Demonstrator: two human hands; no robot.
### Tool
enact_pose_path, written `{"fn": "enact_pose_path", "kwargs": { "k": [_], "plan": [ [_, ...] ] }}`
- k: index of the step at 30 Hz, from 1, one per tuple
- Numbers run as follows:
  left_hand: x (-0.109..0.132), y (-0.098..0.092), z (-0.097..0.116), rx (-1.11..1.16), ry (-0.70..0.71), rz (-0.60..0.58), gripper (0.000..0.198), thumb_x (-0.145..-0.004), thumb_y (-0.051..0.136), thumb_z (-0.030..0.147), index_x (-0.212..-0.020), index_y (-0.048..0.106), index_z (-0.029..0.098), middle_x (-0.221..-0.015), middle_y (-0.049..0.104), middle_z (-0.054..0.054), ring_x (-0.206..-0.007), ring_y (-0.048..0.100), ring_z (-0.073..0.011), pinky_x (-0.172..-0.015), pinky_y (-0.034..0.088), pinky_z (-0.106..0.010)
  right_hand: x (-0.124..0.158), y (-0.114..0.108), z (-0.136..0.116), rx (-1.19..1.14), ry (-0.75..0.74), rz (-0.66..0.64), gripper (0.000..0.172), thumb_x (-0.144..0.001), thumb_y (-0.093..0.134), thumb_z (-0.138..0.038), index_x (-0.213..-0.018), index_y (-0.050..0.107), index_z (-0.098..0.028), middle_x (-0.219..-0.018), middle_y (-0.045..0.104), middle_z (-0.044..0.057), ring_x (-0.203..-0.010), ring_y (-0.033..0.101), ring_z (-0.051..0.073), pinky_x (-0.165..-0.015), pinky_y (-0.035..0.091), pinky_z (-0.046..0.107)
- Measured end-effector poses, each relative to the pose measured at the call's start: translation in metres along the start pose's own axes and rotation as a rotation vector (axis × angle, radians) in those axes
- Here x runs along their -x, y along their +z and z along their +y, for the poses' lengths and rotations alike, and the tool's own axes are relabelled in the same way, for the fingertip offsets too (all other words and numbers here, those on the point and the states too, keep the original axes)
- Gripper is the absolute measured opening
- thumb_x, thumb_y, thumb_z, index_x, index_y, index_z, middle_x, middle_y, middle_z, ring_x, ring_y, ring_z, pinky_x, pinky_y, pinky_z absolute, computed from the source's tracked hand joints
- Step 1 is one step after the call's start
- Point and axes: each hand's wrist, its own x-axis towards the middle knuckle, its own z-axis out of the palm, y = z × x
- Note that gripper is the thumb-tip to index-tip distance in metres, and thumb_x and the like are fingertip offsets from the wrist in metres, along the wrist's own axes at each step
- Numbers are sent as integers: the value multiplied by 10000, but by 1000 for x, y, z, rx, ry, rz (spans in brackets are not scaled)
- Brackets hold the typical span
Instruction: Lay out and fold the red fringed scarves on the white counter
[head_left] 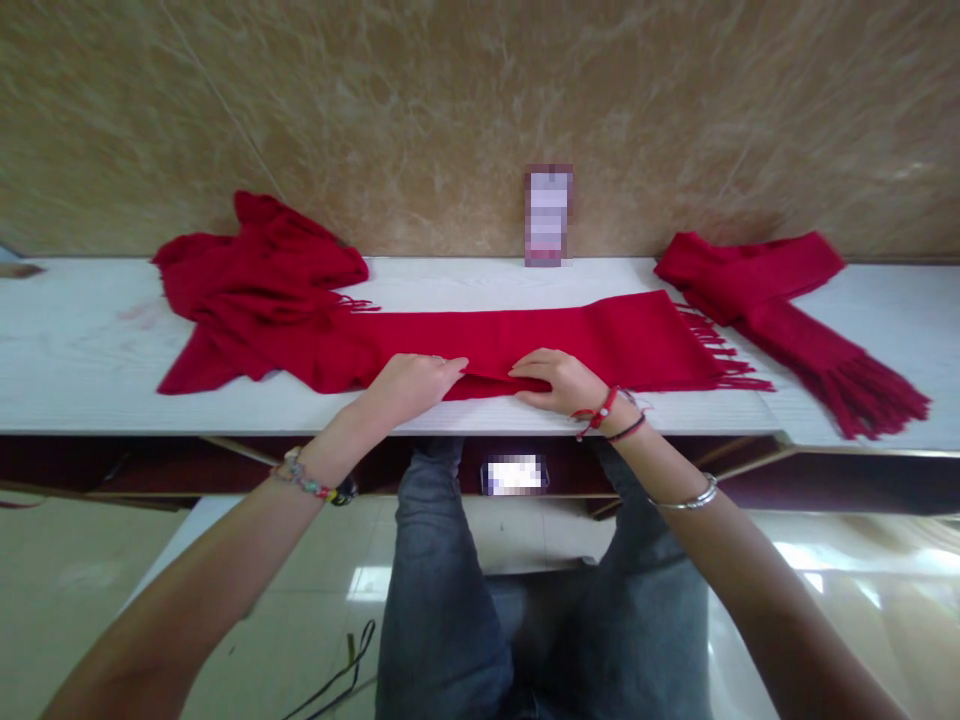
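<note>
A red fringed scarf [555, 335] lies lengthwise along the white table, its right part flat and folded, its left part in a crumpled heap. My left hand [420, 385] pinches the near edge of the scarf around its middle. A short way to the right, my right hand [561, 380] grips the same edge, thumb below and fingers on top. Between the two hands the edge is slightly lifted and shows a fold. Loose tassels [724, 355] hang out at the scarf's right end.
Another red scarf [780, 300] lies folded over at the right. A blurred phone-like object [548, 215] leans on the marbled wall [420, 120]. The white table [82, 350] is narrow. Below its edge, a blurred bright-screened device [514, 475] sits on a dark shelf above my legs.
</note>
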Motion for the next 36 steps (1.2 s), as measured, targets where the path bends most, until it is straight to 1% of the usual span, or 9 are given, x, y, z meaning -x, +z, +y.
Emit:
{"fn": "enact_pose_path", "kwargs": {
  "k": [4,7,13,16,22,25,28,31,36],
  "plan": [
    [2,-4,-1,2,-11,-20,335,-939,357,222,-1127,628,164,-931,724,-94,-784,695,-222,-593,518,-277,0,0,-3,48,16,1,259,-838,548,-267,-1014,696,-149,-1013,697,108,-940,630,215,-842,520,372],
    [3,-4,0,38,-15,-26,342,-930,369,201,-1165,613,158,-1009,710,-107,-832,693,-238,-623,536,-304,0,-1,-4,57,38,12,265,-877,481,-230,-991,704,-144,-1004,700,110,-933,634,205,-839,523,362],
    [6,1,5,140,-4,11,346,-923,384,192,-1187,599,128,-1129,662,-135,-962,666,-258,-703,558,-351,2,-1,-2,64,1,-7,253,-885,493,-258,-1006,693,-162,-1015,701,93,-955,634,191,-864,520,356],
    [7,3,7,162,-3,20,335,-920,387,181,-1160,615,133,-1159,649,-123,-1025,643,-242,-768,559,-349,2,-2,-4,152,-25,-54,248,-882,494,-235,-1001,692,-145,-1007,703,109,-942,644,201,-851,525,353],
    [6,6,0,181,-3,101,331,-914,394,182,-1136,636,143,-1154,653,-96,-1065,624,-212,-894,523,-363,1,-16,-12,305,3,-186,322,-882,443,-117,-1140,633,-147,-1050,696,115,-911,663,193,-789,541,321],
    [9,12,-4,187,55,169,343,-912,382,183,-1141,635,137,-1159,651,-87,-1093,609,-200,-939,500,-368,7,-24,-7,305,21,-172,305,-890,436,-124,-1092,663,-154,-1043,702,106,-924,666,199,-791,548,328],
    [15,18,-4,240,165,168,360,-894,364,127,-1116,647,147,-1167,649,-75,-1108,599,-178,-949,498,-349,18,-27,0,275,11,-161,268,-892,464,-159,-1022,697,-179,-1060,700,85,-979,654,198,-821,551,328],
    [23,18,-2,194,199,155,378,-870,362,60,-1104,645,149,-1158,659,-74,-1079,611,-169,-897,520,-310,27,-27,4,256,-1,-158,270,-888,482,-164,-1061,688,-190,-1110,683,74,-1033,634,186,-876,536,313],
    [26,7,-3,79,170,149,291,-868,418,82,-990,671,156,-963,694,-70,-879,643,-177,-677,523,-259,29,-28,8,230,-32,-170,319,-882,469,-127,-1126,662,-198,-1149,665,76,-1054,623,179,-906,524,319]
  ]
}}
